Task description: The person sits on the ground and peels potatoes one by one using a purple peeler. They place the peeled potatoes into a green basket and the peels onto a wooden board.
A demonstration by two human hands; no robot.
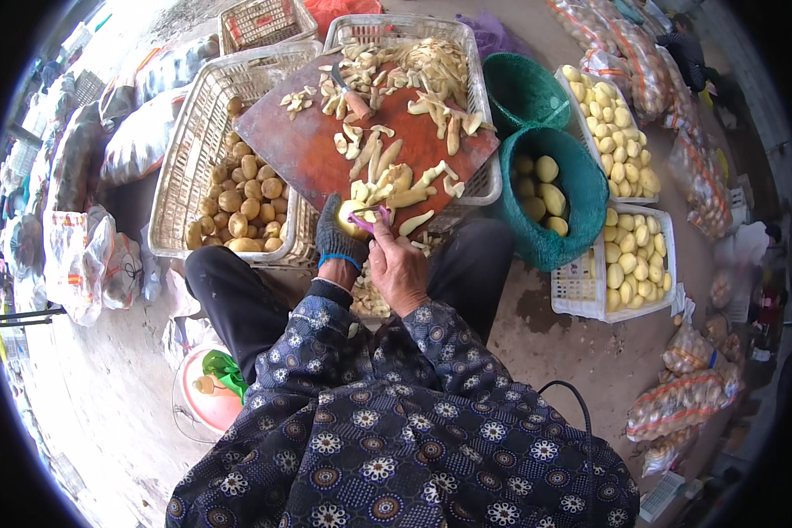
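Observation:
My left hand (338, 231), in a dark knitted glove with a blue cuff, grips a partly peeled potato (354, 220) at the near edge of a reddish board (290, 155). In my bare right hand (398, 267) is a peeler with a purple handle (377, 220), its blade lying against the potato. Potato peelings (396, 181) are heaped on the board just beyond both hands. Farther up the board lies a knife with a wooden handle (356, 104), among more peelings (435, 63).
Unpeeled potatoes (237, 204) fill part of a plastic crate (178, 178) at left. At right stand a green mesh-lined container (558, 231) holding peeled potatoes, another green container (525, 86), and two white crates (666, 264) of peeled potatoes. A pink bucket (201, 389) is behind my left knee.

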